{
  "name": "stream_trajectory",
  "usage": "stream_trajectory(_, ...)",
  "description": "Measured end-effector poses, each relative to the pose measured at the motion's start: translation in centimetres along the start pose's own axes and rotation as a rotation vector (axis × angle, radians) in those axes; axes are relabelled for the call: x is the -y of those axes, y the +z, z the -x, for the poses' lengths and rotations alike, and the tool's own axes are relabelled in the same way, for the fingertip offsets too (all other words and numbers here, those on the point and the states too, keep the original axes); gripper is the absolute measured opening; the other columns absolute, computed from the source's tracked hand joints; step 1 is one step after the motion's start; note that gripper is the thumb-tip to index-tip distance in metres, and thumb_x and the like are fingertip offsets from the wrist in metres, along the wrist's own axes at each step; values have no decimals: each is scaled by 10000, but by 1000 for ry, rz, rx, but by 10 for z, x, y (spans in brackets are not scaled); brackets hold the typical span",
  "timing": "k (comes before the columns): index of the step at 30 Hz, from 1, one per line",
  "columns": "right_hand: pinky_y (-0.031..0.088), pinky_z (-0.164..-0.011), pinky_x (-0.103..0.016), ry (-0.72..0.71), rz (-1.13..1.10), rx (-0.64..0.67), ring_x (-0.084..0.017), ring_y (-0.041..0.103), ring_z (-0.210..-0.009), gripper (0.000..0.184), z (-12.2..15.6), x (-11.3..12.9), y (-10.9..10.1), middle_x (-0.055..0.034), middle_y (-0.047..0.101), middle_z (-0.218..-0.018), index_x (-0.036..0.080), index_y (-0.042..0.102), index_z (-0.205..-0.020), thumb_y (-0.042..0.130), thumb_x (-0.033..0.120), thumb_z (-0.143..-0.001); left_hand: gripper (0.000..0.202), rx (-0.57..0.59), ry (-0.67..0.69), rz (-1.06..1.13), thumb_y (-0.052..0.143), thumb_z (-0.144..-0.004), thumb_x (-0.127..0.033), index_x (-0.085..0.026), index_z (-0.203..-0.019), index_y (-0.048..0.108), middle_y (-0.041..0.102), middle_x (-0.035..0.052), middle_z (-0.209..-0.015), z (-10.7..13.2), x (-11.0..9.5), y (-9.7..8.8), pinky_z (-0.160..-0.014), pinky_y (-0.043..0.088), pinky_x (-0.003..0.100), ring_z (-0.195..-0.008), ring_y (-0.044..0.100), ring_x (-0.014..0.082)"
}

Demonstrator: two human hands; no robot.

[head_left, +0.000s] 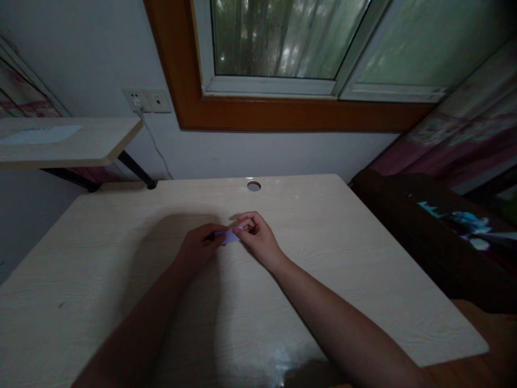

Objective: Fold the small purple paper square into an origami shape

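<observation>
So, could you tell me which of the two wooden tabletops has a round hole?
The big near desk, where the left hand and right hand pinch purple paper; the raised shelf shows none.

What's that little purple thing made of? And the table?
The purple slip, pinched between the left hand and right hand, looks like thin matte paper: it is flat with a sharp edge. The table looks like pale wood or wood-print laminate: it has grain lines and a slight sheen.

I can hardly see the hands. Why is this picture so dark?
Head view: dim room, lit mainly through the window; the left hand and right hand, pinching a small purple paper, cast a shadow on the desk; pale glare at its near edge.
</observation>
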State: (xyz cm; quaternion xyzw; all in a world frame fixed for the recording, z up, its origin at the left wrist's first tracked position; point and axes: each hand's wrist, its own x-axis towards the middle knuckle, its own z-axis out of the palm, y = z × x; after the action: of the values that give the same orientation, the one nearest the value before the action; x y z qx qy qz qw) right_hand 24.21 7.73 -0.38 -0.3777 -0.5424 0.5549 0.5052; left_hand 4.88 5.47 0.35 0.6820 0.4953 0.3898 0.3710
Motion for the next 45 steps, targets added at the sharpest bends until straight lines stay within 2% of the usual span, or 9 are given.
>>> stream_trajectory(12,438,-650,-285,-12,64,47,-137,565,-663,292,2,0,-1,18,646,-766,237,583,-1016,737,333,-786,191,-54,68,-130,653,-857,-350,-214,-966,732,743,34,-881,-1,0,0,-732,524,253,-782,677,165)
stream_trajectory(23,442,-646,-284,-5,51,30,-139,568,-662,303,1,-1,-1,20,641,-756,236,590,-1005,750,337,-768,181,-68,121,-179,651,-859,-322,-223,-981,740,729,31,-849,-1,-1,-2,-717,513,240,-763,662,156)
stream_trajectory(37,442,-650,-283,-14,61,44,-135,563,-664,310,0,-2,-3,17,645,-780,244,604,-1052,738,312,-780,216,-89,39,-121,671,-846,-344,-232,-1021,730,748,29,-931,0,1,0,-742,535,251,-801,682,161)
stream_trajectory(45,432,-643,-272,-13,14,51,-124,569,-655,312,1,-1,-2,17,657,-783,231,607,-1055,746,284,-781,186,-60,122,-208,650,-868,-339,-230,-992,736,722,22,-860,-2,4,-2,-716,505,242,-761,660,149)
